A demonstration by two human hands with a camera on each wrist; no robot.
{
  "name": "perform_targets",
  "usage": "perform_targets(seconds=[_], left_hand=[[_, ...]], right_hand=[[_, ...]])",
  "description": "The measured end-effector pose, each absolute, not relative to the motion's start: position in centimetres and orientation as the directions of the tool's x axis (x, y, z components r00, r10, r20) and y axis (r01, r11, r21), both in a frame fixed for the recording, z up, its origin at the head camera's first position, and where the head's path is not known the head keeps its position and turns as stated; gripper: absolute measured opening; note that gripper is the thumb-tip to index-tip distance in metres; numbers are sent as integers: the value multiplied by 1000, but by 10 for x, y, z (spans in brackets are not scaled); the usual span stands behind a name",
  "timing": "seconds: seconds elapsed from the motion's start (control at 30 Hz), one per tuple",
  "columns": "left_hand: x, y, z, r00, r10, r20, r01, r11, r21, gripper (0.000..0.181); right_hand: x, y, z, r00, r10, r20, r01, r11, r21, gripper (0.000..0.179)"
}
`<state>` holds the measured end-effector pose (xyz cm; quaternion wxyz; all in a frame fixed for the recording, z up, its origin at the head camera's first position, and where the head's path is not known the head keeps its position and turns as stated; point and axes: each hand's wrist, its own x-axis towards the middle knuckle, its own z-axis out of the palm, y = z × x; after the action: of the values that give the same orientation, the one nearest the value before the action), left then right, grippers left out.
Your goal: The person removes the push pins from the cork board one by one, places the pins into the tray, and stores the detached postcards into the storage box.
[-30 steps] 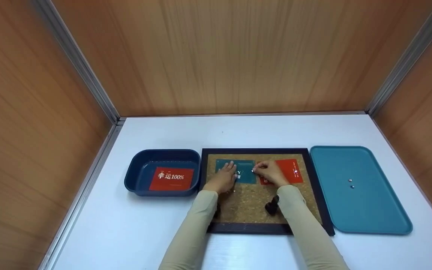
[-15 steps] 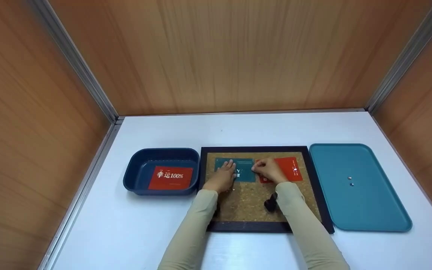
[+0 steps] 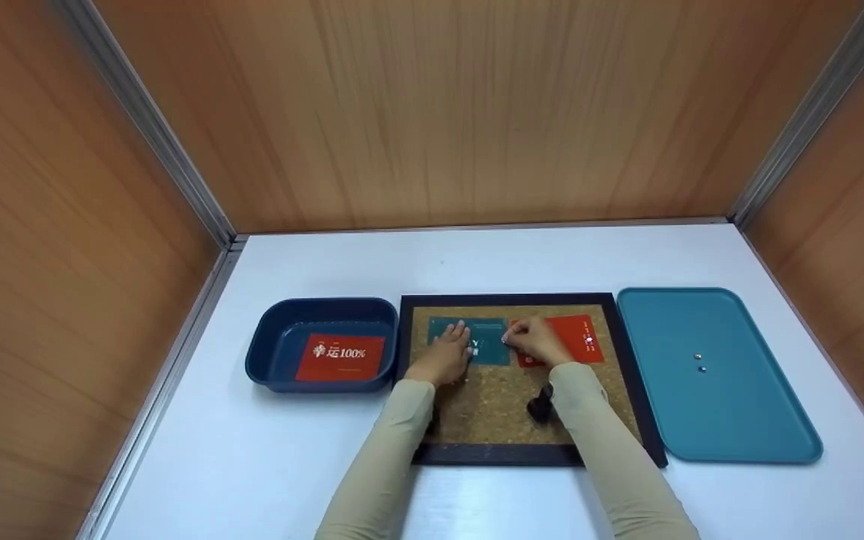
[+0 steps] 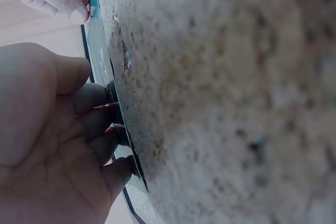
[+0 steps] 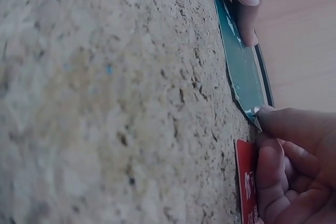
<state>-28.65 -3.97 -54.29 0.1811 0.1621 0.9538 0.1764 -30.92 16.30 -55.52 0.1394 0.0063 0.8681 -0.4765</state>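
A green card lies on the black-framed cork board. On the card's left half my left hand rests with fingers stretched out, covering part of the print. At its right edge, my right hand pinches a small silver thumbtack between thumb and finger; the tack's point is hidden. Beside the green card lies a red card, partly covered by the right hand, with a tack showing near its right side. In the left wrist view the left fingertips press along the card.
Left of the board stands a dark blue bin with another red card in it. A teal tray on the right bears two small tacks. A small black object is beside the right wrist. Wooden panels enclose the white table.
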Motion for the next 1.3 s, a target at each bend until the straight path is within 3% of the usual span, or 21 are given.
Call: perform_targets(seconds=[0.8, 1.3], left_hand=[[-287, -40, -542, -879, 372, -299, 232, 880, 414, 50], [-286, -41, -541, -875, 386, -290, 246, 874, 419, 50]], right_hand=[[-308, 161, -551, -946, -153, -287, 151, 575, -804, 18], [-308, 163, -552, -942, -212, -262, 91, 587, -804, 19]])
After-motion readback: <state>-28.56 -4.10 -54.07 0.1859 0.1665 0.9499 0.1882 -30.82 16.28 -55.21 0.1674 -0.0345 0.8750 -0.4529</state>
